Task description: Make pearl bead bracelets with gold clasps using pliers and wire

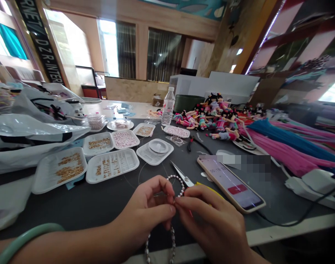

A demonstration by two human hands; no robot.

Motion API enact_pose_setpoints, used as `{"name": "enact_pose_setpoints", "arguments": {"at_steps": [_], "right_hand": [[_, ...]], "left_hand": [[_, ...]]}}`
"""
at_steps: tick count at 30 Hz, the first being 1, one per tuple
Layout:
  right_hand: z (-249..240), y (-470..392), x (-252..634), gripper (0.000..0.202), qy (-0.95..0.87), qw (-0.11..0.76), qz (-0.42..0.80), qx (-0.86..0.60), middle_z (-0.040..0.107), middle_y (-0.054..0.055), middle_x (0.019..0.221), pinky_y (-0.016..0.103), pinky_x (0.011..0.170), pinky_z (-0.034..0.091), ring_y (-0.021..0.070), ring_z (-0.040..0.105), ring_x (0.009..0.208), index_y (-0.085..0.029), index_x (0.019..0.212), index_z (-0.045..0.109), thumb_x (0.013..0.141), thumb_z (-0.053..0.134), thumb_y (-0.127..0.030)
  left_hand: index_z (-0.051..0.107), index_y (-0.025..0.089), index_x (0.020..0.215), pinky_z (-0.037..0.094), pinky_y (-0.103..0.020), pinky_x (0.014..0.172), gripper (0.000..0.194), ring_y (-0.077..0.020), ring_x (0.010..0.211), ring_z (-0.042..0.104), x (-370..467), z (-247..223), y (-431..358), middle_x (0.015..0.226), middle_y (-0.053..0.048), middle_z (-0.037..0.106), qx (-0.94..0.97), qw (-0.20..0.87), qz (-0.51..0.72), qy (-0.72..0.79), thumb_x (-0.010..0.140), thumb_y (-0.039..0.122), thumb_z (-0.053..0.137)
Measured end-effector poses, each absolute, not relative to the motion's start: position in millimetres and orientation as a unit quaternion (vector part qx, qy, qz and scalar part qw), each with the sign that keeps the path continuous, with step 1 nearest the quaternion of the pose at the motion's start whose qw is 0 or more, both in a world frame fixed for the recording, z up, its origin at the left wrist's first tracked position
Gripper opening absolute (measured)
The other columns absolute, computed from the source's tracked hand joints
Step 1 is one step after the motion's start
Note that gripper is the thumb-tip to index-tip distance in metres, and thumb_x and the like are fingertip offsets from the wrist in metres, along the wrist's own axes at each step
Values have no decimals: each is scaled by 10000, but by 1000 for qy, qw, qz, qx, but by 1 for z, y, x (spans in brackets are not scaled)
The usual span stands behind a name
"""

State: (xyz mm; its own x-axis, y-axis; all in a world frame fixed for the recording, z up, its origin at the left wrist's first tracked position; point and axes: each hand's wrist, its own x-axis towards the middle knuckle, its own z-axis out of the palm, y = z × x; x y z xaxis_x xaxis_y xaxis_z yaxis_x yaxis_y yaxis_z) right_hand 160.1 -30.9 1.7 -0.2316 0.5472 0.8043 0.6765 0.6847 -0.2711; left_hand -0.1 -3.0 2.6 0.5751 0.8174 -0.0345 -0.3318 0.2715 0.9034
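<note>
My left hand [153,205] and my right hand [211,216] meet above the front edge of the dark table. Both pinch a string of small pearly beads [181,185] between thumb and fingers. Part of the string curves up behind the fingertips, and a longer loop hangs below them. What exactly lies between the fingertips is too small to make out. Just beyond my hands lie scissors [184,176], their silver blades pointing away and the handles partly hidden by my right hand.
White trays of gold pieces [59,170] and pink beads [125,139] stand at left and centre. A tray [155,158] holds a spool. A phone [230,183] lies right, with a water bottle [168,106], pliers [189,144], small dolls [217,113] and a power strip [316,187] around.
</note>
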Motion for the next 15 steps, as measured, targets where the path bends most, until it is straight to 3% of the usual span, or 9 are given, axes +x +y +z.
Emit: {"name": "enact_pose_setpoints", "arguments": {"at_steps": [6,15], "right_hand": [[1,-27,162,131,-787,452,-63,-416,598,24,614,213,431,457,115,569,489,-176,820,736,821,610,-141],[-1,-27,161,105,-796,454,-33,-399,692,15,703,213,571,535,135,662,615,-198,799,693,817,614,-132]], "left_hand": [[505,158,811,359,-207,515,95,-55,518,482,0,1,-2,687,43,518,482,733,393,275,766,150,588],[491,167,779,318,-225,530,103,-79,491,459,2,5,-1,543,62,491,499,707,378,328,775,226,576]]}}
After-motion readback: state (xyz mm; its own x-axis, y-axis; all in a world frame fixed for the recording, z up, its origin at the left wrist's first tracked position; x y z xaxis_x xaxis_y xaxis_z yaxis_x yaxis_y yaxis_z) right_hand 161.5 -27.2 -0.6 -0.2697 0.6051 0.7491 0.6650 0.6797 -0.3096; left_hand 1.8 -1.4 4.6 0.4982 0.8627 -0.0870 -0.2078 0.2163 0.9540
